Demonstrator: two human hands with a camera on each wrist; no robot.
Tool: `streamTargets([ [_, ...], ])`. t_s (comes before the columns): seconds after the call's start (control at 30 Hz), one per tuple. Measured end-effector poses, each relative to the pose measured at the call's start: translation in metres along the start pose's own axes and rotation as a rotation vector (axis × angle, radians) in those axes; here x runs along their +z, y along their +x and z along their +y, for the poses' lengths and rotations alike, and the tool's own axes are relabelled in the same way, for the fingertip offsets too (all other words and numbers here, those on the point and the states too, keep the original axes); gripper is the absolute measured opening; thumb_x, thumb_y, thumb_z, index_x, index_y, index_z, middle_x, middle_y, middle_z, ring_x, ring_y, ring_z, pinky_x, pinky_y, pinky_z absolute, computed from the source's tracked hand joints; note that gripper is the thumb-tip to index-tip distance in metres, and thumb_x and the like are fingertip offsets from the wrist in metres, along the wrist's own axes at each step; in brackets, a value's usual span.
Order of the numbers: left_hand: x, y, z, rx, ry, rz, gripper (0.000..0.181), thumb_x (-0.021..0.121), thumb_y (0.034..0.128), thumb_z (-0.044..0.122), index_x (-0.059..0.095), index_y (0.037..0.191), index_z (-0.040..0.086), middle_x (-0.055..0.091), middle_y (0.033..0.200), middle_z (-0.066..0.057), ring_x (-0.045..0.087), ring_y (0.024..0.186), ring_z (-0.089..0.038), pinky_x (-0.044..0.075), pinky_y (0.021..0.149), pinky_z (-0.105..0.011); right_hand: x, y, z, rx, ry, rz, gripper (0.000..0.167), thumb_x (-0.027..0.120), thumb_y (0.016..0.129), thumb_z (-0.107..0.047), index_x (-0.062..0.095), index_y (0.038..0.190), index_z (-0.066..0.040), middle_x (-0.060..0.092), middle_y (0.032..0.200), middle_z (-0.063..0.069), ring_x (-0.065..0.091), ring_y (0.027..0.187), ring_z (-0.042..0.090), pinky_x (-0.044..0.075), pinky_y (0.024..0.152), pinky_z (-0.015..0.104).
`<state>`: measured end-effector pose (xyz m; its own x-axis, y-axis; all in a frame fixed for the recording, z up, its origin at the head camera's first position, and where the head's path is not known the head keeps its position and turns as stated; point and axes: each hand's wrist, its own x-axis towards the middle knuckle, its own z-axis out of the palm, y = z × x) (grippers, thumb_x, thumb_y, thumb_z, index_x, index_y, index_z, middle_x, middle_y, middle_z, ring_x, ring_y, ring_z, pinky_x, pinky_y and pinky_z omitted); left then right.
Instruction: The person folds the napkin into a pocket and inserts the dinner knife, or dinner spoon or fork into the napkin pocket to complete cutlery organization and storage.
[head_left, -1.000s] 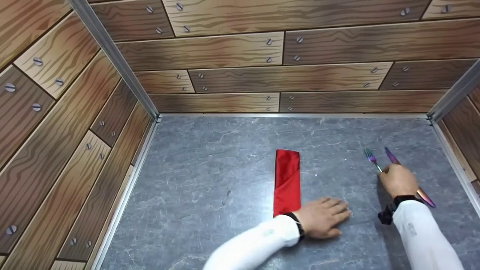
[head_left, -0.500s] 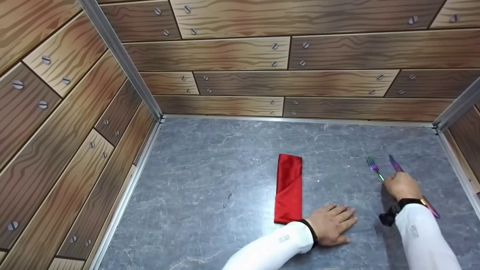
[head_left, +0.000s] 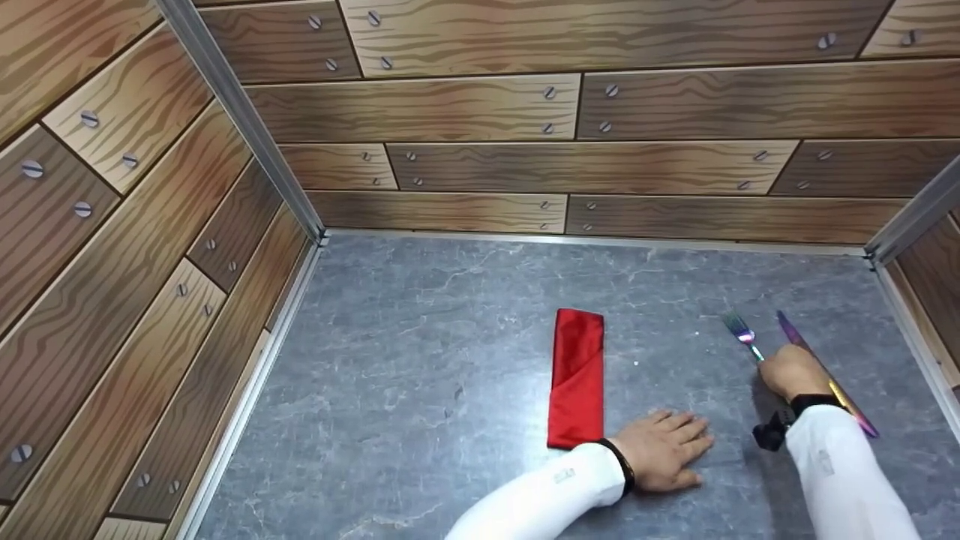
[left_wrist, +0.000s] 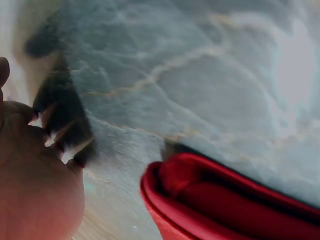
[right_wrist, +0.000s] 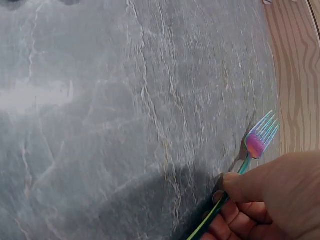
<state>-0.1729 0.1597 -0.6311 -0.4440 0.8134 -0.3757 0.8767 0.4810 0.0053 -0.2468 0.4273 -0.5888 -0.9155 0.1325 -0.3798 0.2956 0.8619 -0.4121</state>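
Observation:
My right hand (head_left: pixel 795 373) pinches an iridescent fork (right_wrist: pixel 257 142) by its handle, thumb on top and fingers curled beneath, as the right wrist view shows. In the head view the fork's tines point up and to the left, while the hand hides most of the handle. Just right of that hand lies an iridescent table knife (head_left: pixel 838 390), slanting on the surface and partly covered by the wrist. Spread flat on the tabletop, my left hand (head_left: pixel 664 451) holds nothing. Beside its wrist is a folded red satin napkin (head_left: pixel 576 382); its layered end (left_wrist: pixel 200 192) shows in the left wrist view.
The grey marbled tabletop (head_left: pixel 420 360) is bounded by wood-patterned panels, with a back wall (head_left: pixel 480 165), a left wall (head_left: pixel 150 315) and part of a right wall (head_left: pixel 934 292). Metal strips run along the edges and corners.
The head view has tilted a little. My right hand has shifted slightly left with the fork, away from the knife, so more of the knife shows. The left hand settled flat slightly farther right.

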Motion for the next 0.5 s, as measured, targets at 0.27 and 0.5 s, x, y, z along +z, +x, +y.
streamTargets([
  [0.27, -0.019, -0.007, -0.016, -0.027, -0.579, 0.088, 0.058, 0.045, 0.1074, 0.044, 0.036, 0.161, 0.023, 0.033, 0.163, 0.012, 0.022, 0.148, 0.001, 0.016, 0.116, -0.013, 0.007, -0.001, -0.024, -0.113, 0.131, 0.101, 0.030, 0.042, 0.104, -0.017, 0.058, 0.100, 0.007, 0.059, 0.088, 0.020, 0.057, 0.080, 0.033, 0.045, 0.065, 0.038],
  [0.5, -0.030, -0.016, -0.036, -0.245, -1.140, 0.369, 0.049, 0.059, 0.1024, 0.028, 0.056, 0.147, 0.006, 0.064, 0.136, 0.004, 0.056, 0.118, 0.001, 0.040, 0.099, -0.012, 0.008, -0.009, -0.079, -0.241, 0.419, 0.126, 0.044, 0.054, 0.107, -0.025, 0.054, 0.125, 0.015, 0.062, 0.110, 0.022, 0.060, 0.092, 0.024, 0.052, 0.076, 0.031],
])
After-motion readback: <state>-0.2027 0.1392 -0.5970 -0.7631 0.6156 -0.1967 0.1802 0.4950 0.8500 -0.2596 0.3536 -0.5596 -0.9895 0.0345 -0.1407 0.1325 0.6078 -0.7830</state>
